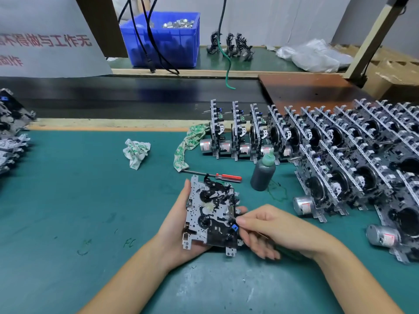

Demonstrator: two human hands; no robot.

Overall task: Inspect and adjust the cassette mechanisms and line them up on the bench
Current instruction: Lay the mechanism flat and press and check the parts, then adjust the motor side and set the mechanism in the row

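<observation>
Presently on the green mat [68, 200]:

Mechanism [212, 214], one, metal plate with black parts, face up. It lies in the left hand [181, 225], whose palm is under it, thumb along the left edge, fingertips curled up round the right edge.

Right hand [267, 227]: thumb and forefinger pinch a thin tool [231, 215] whose tip touches the mechanism's right side, just above a blue tab [235, 227]. The other fingers are loosely curled below.

Row of mechanisms [328, 141], many, standing on edge side by side, to the right and behind; a second row stands nearer, each with a silver motor [302, 205].

Screwdriver [217, 176], red handle, lying just behind the held mechanism.

Bottle [263, 172], dark, green nozzle, upright beside the screwdriver.

Rags, two: one crumpled [136, 152] at mid-mat, one [188, 146] beside the row.

Blue bin [163, 38] with metal parts, far bench.

More mechanisms [11, 130], piled at the left edge.
</observation>
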